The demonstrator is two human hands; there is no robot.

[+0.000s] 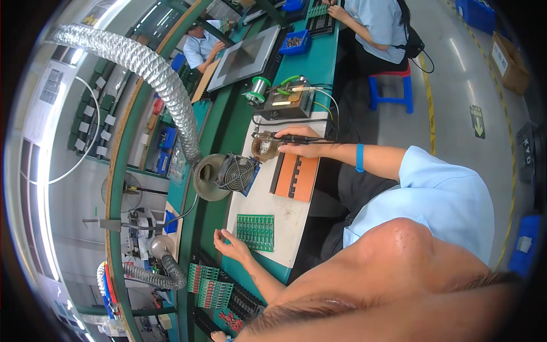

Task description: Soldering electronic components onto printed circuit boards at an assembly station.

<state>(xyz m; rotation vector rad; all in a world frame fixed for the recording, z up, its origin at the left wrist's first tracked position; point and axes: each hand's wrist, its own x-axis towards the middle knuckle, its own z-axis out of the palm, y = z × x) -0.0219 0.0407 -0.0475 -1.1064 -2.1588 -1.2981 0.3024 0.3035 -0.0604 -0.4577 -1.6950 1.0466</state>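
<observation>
My right hand (299, 141) is wrapped round a soldering iron (296, 138) with a dark handle. The front end of the iron is over a small round tip-cleaning pot (264, 149) with shiny metal shavings inside. My left hand (232, 246) rests beside a green circuit board panel (255, 232), its fingers slightly apart and holding nothing I can see. The panel lies flat on a pale work mat (285, 219). Between the two hands, an orange fixture (299, 178) with a black notched strip lies on the mat.
A small fume fan (239, 174) and a flexible silver duct (154, 71) overhang the bench. The soldering station (285, 102) and a solder wire spool (259, 90) stand past my right hand. More circuit boards (209, 288) lie beyond my left hand. Other people (376, 28) sit farther along.
</observation>
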